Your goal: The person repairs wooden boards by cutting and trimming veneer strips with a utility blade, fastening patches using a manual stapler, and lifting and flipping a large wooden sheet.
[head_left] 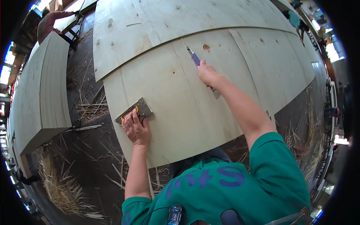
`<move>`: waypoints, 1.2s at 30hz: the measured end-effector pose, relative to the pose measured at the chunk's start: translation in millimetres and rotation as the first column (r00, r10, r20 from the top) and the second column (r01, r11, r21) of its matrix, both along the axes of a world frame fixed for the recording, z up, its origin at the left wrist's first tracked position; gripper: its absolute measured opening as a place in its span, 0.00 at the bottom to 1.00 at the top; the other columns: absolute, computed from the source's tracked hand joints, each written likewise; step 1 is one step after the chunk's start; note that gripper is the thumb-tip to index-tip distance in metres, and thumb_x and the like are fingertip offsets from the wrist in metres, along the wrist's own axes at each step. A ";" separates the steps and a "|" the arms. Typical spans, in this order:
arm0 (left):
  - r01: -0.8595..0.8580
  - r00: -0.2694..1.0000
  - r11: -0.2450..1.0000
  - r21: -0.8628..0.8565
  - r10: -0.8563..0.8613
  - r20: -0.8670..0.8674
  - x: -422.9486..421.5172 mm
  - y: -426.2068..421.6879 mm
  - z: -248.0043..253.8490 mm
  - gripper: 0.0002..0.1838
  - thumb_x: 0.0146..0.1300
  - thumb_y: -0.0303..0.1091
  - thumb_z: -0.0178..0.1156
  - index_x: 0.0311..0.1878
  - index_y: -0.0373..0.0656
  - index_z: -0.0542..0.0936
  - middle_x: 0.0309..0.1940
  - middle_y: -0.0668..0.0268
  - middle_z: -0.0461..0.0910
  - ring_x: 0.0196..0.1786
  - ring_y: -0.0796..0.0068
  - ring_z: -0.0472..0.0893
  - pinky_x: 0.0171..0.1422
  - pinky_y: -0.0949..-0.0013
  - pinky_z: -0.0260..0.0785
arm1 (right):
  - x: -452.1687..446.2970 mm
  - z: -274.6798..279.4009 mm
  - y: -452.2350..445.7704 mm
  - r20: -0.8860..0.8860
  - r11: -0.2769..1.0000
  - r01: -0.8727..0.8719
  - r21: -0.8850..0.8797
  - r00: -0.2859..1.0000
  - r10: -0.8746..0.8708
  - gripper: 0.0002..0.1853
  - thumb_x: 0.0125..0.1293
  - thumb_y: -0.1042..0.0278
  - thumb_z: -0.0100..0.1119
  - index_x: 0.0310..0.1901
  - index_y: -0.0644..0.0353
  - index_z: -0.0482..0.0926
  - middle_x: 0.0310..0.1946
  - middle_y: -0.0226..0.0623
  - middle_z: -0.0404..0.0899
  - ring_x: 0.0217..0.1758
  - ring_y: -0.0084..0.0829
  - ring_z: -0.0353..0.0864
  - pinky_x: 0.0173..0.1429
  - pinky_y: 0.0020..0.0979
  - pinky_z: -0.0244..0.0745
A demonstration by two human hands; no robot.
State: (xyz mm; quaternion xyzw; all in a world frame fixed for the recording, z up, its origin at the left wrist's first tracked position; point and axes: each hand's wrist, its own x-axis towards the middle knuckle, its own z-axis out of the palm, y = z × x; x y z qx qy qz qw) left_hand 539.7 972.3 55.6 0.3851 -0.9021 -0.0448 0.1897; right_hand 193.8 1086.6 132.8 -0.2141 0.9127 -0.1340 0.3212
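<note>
A pale wood sheet (157, 86) lies in front of me, with a few knots and long seams. Near its left edge my left hand (135, 126) is wrapped on a metal stapler-like tool (144, 107) with yellow parts, which rests on the sheet. My right hand (208, 73) grips a cutter-like tool with a purple handle (195, 59), its tip pointing away from me at a seam. A flat metal end of something shows below the right hand. Another sheet (123, 22) overlaps the far part, its edge crossing the view.
A tall stack of sheets (54, 86) stands at the left. Wood strips (62, 183) litter the dark floor (84, 150). One person (48, 24) is at the far left, another (294, 19) at the far right. More strips lie at the right.
</note>
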 end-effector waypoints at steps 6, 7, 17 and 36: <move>0.003 1.000 1.000 -0.028 -0.003 -0.002 1.1 0.2 -6.3 0.33 0.60 0.46 0.64 0.68 0.48 0.69 0.59 0.62 0.72 0.67 0.59 0.68 0.78 0.50 0.51 | 27.3 -3.6 40.8 0.016 1.000 -0.008 -0.006 1.000 0.008 0.17 0.80 0.57 0.34 0.51 0.66 0.59 0.36 0.56 0.80 0.25 0.45 0.83 0.26 0.43 0.81; 0.003 1.000 1.000 -0.024 -0.003 -0.003 1.4 0.9 -5.3 0.33 0.61 0.46 0.64 0.68 0.48 0.69 0.59 0.62 0.72 0.67 0.59 0.68 0.78 0.50 0.51 | 33.0 -1.1 46.9 0.025 1.000 -0.007 -0.002 1.000 0.007 0.17 0.80 0.57 0.34 0.51 0.65 0.58 0.36 0.56 0.80 0.25 0.45 0.83 0.26 0.43 0.80; 0.002 1.000 1.000 -0.032 -0.001 0.019 2.2 5.3 -9.5 0.31 0.65 0.47 0.59 0.69 0.48 0.67 0.61 0.60 0.71 0.69 0.58 0.67 0.79 0.49 0.49 | 98.0 9.3 133.6 0.091 1.000 -0.008 -0.012 0.996 0.009 0.16 0.80 0.57 0.33 0.51 0.66 0.58 0.34 0.59 0.80 0.27 0.48 0.83 0.28 0.46 0.80; 0.106 0.994 0.992 -0.071 -0.106 -0.008 11.7 0.7 -13.9 0.32 0.65 0.45 0.60 0.69 0.43 0.67 0.61 0.55 0.71 0.67 0.55 0.68 0.77 0.47 0.52 | 191.6 38.3 310.2 -0.218 0.975 -0.189 -0.115 0.963 0.161 0.13 0.72 0.64 0.50 0.49 0.64 0.65 0.28 0.54 0.80 0.33 0.56 0.82 0.36 0.53 0.77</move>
